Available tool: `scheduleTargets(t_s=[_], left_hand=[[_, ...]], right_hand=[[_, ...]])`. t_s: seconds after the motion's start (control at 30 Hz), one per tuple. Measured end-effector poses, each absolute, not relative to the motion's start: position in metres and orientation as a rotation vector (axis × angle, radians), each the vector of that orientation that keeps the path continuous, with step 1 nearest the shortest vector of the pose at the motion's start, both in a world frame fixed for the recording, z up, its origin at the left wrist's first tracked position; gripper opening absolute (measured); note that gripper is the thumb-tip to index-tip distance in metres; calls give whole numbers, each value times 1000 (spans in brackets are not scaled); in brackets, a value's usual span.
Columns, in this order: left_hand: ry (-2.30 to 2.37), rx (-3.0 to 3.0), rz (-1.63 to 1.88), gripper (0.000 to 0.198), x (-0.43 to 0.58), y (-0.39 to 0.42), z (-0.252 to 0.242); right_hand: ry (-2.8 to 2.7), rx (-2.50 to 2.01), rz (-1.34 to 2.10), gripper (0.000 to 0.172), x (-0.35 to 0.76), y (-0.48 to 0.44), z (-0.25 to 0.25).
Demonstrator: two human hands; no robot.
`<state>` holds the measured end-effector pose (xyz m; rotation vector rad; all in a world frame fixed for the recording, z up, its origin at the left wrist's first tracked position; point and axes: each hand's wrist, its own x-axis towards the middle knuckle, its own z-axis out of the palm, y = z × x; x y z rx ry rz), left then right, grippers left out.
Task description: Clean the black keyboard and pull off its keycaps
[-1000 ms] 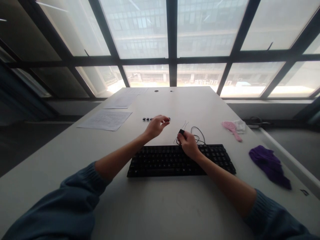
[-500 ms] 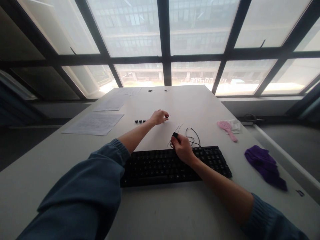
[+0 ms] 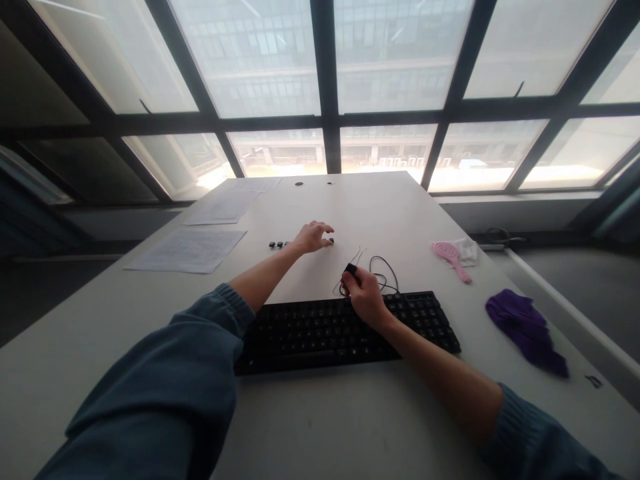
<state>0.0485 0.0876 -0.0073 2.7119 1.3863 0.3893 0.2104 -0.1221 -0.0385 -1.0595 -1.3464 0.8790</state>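
My left hand (image 3: 313,237) reaches over the white table (image 3: 370,213), thumb and fingers apart. At the thumb tip lies a small black keycap (image 3: 331,241); whether they touch I cannot tell. More black keycaps (image 3: 276,245) sit in a row to the left, partly hidden behind my left forearm. My right hand (image 3: 369,297) is closed around the black handle of a wire keycap puller (image 3: 351,269), whose thin wires stick up beyond the fingers. Beneath that hand is a black keyboard (image 3: 310,333), partly covered by both arms.
A black cable (image 3: 395,270) loops behind the keyboard. Papers (image 3: 190,250) lie at the left. A pink hairbrush (image 3: 453,259) on a white tissue (image 3: 469,252), a purple cloth (image 3: 525,330) and a small dark clip (image 3: 594,381) are along the right edge. Windows rise beyond the table.
My left hand has spread its fingers and let go of the keycap, then drawn slightly left. My right hand keeps its hold on the keycap puller. The view has shifted a little.
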Motion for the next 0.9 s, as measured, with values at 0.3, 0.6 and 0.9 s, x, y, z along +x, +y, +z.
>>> scheduleTargets(t_s=[0.3,0.6,0.9], left_hand=[[1142,2743,536,26,58,-23,17],[1189,2579,635,21,50,-127,1],[1204,2413,815,26,55,-133,-26]], right_hand=[[-1001,-1026,742,34,217,-118,-26],[-1556,-1096,663,26,242,-121,-29],[-1767,-1120,632,24,237,-126,-31]])
